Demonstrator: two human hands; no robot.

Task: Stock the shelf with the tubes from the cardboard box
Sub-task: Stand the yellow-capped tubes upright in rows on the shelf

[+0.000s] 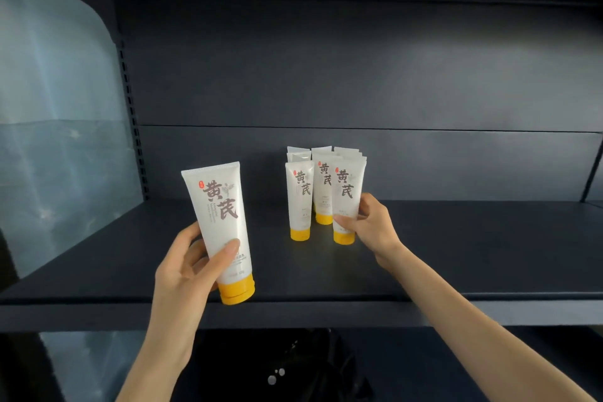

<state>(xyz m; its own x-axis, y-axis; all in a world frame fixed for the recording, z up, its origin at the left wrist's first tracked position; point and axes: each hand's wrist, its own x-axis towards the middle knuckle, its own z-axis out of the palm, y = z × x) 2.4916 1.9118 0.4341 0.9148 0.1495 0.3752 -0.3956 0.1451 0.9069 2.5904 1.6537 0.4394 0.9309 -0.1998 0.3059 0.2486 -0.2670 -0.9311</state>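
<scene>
Across the middle of the frame runs a dark grey metal shelf point(456, 254), its flat board reaching back to a dark back panel point(326, 59). Left of centre, the left hand point(192, 264) grips a white plastic tube with a yellow cap and brown characters point(222, 215). The tube is cap down with a slight lean, over the front part of the board. The thumb point(228, 248) presses across the tube's lower front, and the other fingers curl round behind it, only partly in sight. Whether the cap touches the board cannot be told.

Just right of centre stands a cluster of matching white tubes point(323, 173), all cap down on the board in rows from front to back. The rear ones show only their crimped top ends. The right hand point(372, 225) reaches in from the lower right and holds the front right tube point(346, 196) of that cluster just above its yellow cap. Its thumb lies on the lower front face, and its other fingers point(365, 202) bend round the tube's right side, clamped on it. The middle tube point(324, 186) stands just behind and beside it, and the front left tube point(300, 199) stands just to their left.

Along the left edge of the frame, a translucent bluish plastic side panel point(49, 108) closes the end of the shelf. Below the board, at bottom centre, lies a black object point(293, 365) too dark to make out.
</scene>
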